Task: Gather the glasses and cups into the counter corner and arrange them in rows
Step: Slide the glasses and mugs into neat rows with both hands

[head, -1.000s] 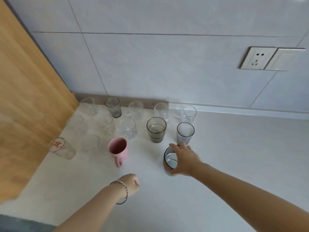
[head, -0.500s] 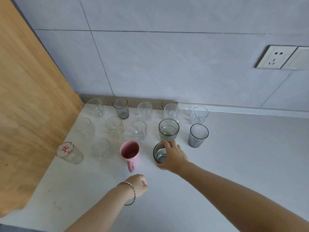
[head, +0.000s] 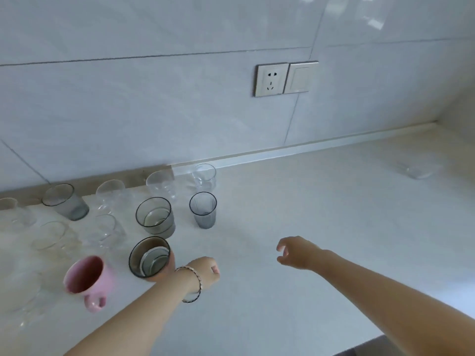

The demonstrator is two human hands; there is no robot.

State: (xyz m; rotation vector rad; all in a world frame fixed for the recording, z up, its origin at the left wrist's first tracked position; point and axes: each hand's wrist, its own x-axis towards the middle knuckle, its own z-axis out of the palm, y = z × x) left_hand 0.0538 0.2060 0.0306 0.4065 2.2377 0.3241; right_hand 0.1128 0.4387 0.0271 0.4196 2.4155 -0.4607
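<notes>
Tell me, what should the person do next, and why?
Probably reach the right hand out to the lone clear glass far to the right near the wall. That hand is empty with its fingers loosely spread, the dark-rimmed glass already stands in the front row beside the pink mug, and the far glass appears to be the only one left outside the group.

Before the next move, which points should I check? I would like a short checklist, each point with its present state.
1. Right hand is free to fetch: ok, open and holding nothing.
2. Left hand is free: ok, a loose fist holding nothing.
3. Dark glass stands upright beside the pink mug: ok.
4. All glasses gathered: not ok, one clear glass lies far right near the wall.
5. Path along the counter to that glass is free: ok.
6. Whether that far glass is upright: cannot tell, it is blurred.
</notes>
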